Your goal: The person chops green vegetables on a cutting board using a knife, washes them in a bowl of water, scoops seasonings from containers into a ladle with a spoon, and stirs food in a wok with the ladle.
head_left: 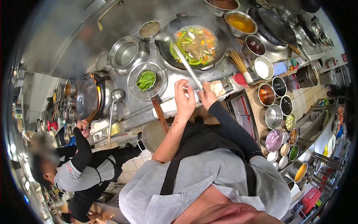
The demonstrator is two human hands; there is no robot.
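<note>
My right hand (207, 96) is closed round the handle end of a long metal ladle (188, 67). The ladle slants up to the left, its bowl over the left side of a big dark wok (220, 31). Inside the wok, green pepper strips, orange pieces and other bits sit in steaming liquid (204, 44). My left hand (185, 100) is raised just left of the handle, fingers loosely bent and apart, with nothing visible in it. A folded pale cloth (218, 88) lies beside my right hand at the stove edge.
A wire strainer (131, 83) with green strips stands left of the wok, near a metal pot (125, 54) and another ladle (118, 95). A bamboo brush (238, 63) and several ingredient bowls (274, 116) stand right. A co-worker (85, 168) works at another wok (88, 96) on the left.
</note>
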